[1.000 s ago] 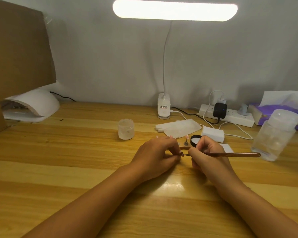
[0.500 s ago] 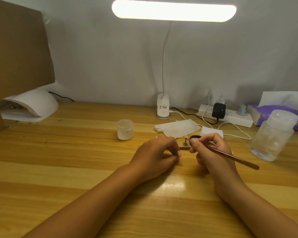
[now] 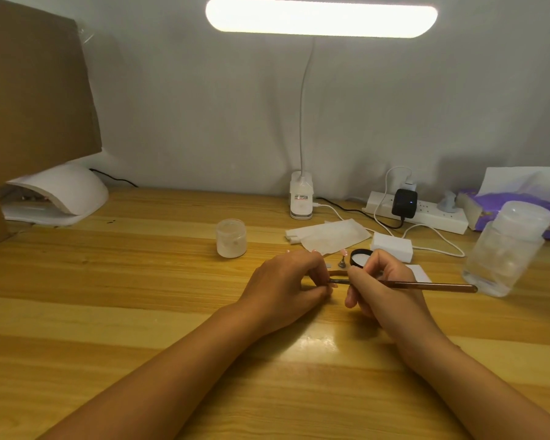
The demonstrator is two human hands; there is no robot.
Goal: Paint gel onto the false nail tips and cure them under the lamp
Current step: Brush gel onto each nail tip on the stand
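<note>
Head cam: left hand (image 3: 286, 287) had fingers curled, pinching what looked like a thin brown nail tip holder (image 3: 338, 274); the nail tip itself was too small to make out. Right hand (image 3: 381, 287) gripped the brush (image 3: 426, 284) pen-style, long axis approx. left-right, bristles pointing left, at or just beside the left fingertips. Open gel pot (image 3: 361, 258) sat just behind the right hand. Cure lamp (image 3: 61, 192) was well apart, far left, nearer the left hand.
</note>
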